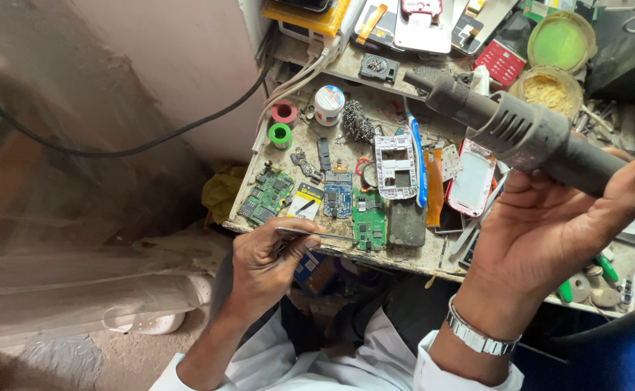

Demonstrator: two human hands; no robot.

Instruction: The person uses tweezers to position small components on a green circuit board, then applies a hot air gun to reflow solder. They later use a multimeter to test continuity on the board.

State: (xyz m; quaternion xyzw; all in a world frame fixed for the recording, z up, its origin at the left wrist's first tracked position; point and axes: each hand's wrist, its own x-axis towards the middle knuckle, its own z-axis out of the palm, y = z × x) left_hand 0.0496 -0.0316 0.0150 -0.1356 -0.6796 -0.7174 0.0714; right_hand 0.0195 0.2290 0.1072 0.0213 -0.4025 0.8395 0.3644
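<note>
1. Risk, as a judgement: hot-air gun (520, 130) tilted over a crowded counter (404, 253); nozzle aimed toward 10 o'clock, over plastic phone shells and a blue toothbrush (417, 163). Could scorch or warp them if hot.
2. Second risk: tweezers (316, 234) pinched lightly; tip close to the green board (369, 224). A slip could flick a small part off the counter edge onto the floor.
3. Third risk: gun's hose trailing at 4 o'clock, near loose tools; a snag could jerk the nozzle.
4. Right hand (549, 232): wrapped around the gun's handle, thumb over the top, palm up. Metal watch (480, 337) on the wrist.
5. Left hand (270, 264): closed on the tweezers, fingers curled, at the counter's near edge.
6. Green board: at 3 o'clock from the left hand, just beside the tweezer tip; contact not clear.
7. Gun: at 12 o'clock above the right palm, well above the boards.
8. Around: another board (266, 195) at 12 o'clock from the left hand, a white frame (395, 166), solder reels (282, 123) farther up.
</note>
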